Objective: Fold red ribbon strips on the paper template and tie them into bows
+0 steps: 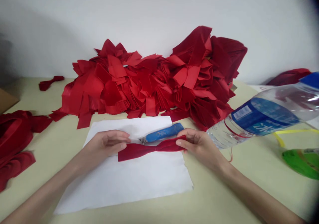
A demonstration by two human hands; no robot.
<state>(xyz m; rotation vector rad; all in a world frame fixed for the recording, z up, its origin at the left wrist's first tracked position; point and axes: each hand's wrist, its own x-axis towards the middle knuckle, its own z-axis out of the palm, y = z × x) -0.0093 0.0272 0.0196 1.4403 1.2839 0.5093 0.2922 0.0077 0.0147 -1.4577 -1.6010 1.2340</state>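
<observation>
A red ribbon bow (152, 148), gathered narrow at its middle, is stretched level between my two hands above a white paper sheet (124, 187). My left hand (109, 142) pinches its left end between thumb and fingers. At the other end my right hand (195, 142) grips the ribbon the same way. Just behind the bow lies a blue thread snipper (164, 132), its metal tip pointing left, close to my left fingers. The fingertips on the ribbon's far side are hidden.
A large heap of cut red ribbon pieces (139, 84) lies along the wall. On the right a plastic water bottle (264, 112) leans across the table, with a green object (301, 162) beyond it. More red ribbon (15, 134) and a small bow (51, 82) are at left.
</observation>
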